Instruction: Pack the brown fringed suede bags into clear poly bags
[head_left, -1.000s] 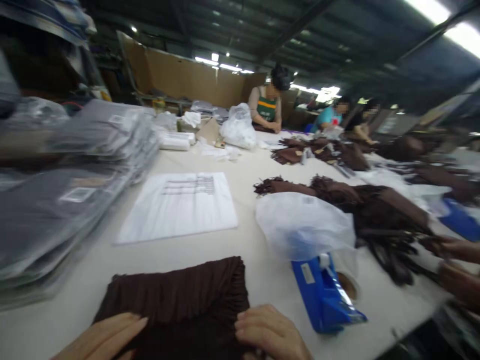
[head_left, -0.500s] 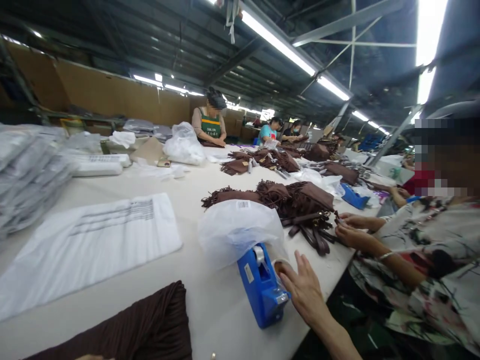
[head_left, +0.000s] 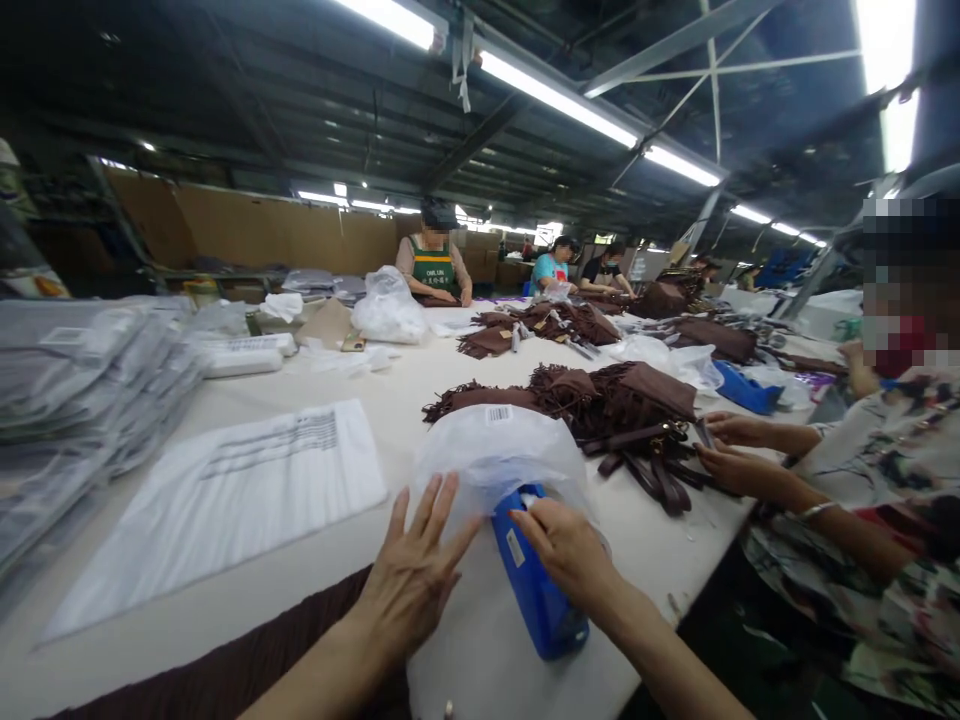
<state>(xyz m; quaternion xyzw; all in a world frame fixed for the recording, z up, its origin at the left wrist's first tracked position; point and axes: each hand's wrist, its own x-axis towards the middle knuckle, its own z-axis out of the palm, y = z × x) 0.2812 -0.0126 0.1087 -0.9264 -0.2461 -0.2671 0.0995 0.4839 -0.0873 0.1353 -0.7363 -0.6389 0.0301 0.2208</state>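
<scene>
On a white desk (head_left: 405, 378), a blue tape dispenser (head_left: 536, 605) was placed between five and six o'clock, with a cloudy plastic bag (head_left: 499, 440) at its far end. The dispenser's top was covered by the right hand (head_left: 566, 545), its fingers curled; whether tape was pinched could not be told. The left hand (head_left: 416, 575), at about half past six, was held wide, fingers spread towards the bag. Brown pleated cloth (head_left: 240, 650) was laid near half past seven. Handling of the dispenser seemed to be in hand; careful finger placement, clear of loose plastic, seemed to be called for.
</scene>
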